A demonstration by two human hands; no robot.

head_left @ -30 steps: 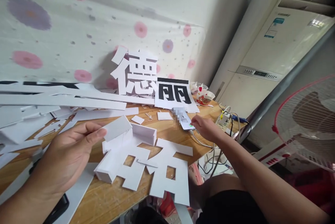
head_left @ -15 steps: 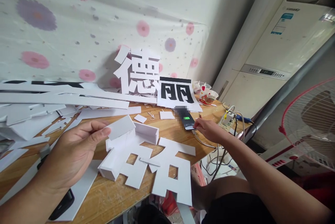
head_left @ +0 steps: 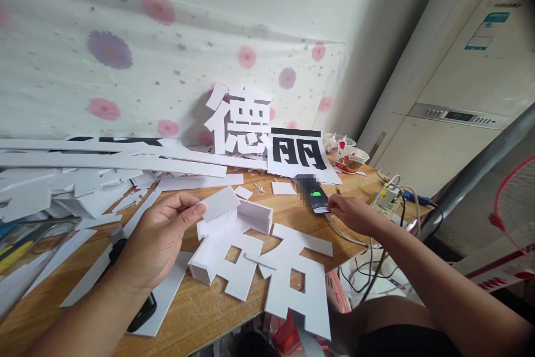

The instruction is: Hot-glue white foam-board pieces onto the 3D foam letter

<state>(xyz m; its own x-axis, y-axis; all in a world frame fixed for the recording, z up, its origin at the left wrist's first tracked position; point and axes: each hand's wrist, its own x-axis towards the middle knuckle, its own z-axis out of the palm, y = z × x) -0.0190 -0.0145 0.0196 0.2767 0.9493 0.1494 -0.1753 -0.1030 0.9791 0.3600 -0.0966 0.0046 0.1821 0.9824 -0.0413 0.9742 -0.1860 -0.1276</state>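
My left hand [head_left: 161,237] pinches a small white foam-board strip [head_left: 219,204] between thumb and fingers, just above the left end of a large white cut-out character [head_left: 267,268] lying on the wooden table [head_left: 200,312]. My right hand [head_left: 353,213] reaches to the far side of the table and its fingers are closed on the near end of a phone [head_left: 314,195] with a lit screen, where a white cable [head_left: 346,234] plugs in.
A standing white cut-out character [head_left: 240,120] and a printed black character sheet [head_left: 301,155] lean on the flowered cloth at the back. White board strips and offcuts [head_left: 96,173] pile on the left. A noodle cup [head_left: 350,159], power strip [head_left: 387,201], air conditioner [head_left: 455,106] and fan [head_left: 516,201] are right.
The view has shifted so everything sits further right in frame. My right hand stays at the phone, whose screen went from bright white to dark with a green mark. My left hand keeps the strip.
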